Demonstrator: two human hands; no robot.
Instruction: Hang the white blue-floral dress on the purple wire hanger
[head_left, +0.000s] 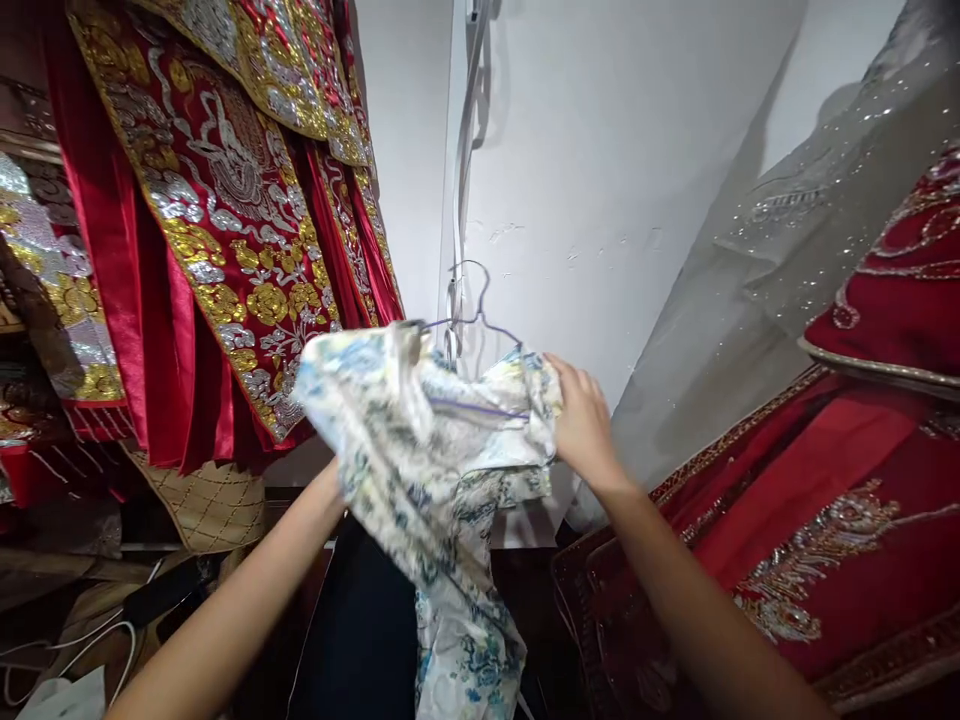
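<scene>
A white dress with a blue, green and yellow floral print [442, 470] hangs in front of me on a thin purple hanger [482, 316]. The hanger's hook sticks up above the neckline, and its lower bar shows through the neck opening. My right hand [581, 415] grips the dress at its right shoulder, the fingers curled behind the cloth. On the other side my left hand [339, 485] reaches up under the left part of the dress. Fabric covers its fingers, so their hold is hidden. The dress is slightly blurred, and its lower part trails downward.
Red gowns with gold and silver embroidery [247, 220] hang on the left. To the right are a sparkly white veil-like fabric [720, 300] and red beaded garments [847, 480]. A white wall [600, 130] stands behind. White cables [131, 640] lie at lower left.
</scene>
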